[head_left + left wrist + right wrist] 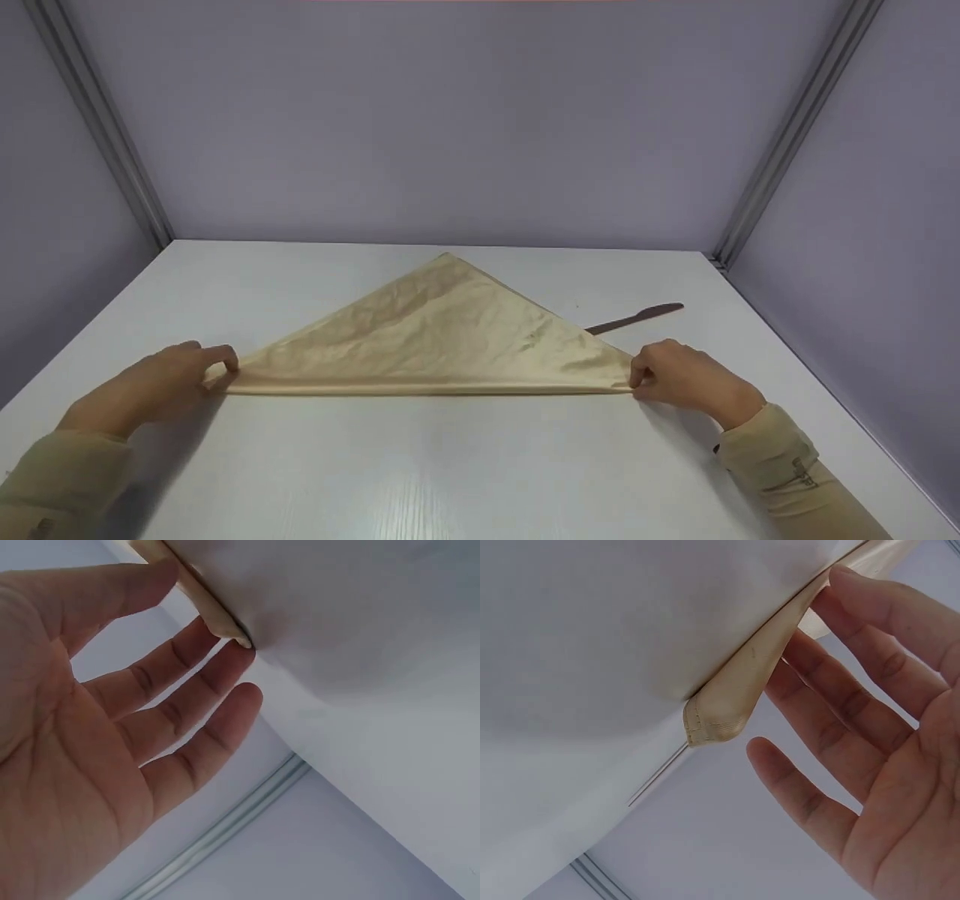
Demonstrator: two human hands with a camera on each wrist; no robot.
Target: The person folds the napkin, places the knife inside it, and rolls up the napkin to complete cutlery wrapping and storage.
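Cloth [442, 337] on the table [450, 465]
A hand at each near corner; knife [634, 319] behind the cloth's right corner.

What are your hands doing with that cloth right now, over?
Left hand on the cloth's left corner. Right hand on the right corner. Cloth flat, folded in a triangle. Knife behind it, clear of both hands.
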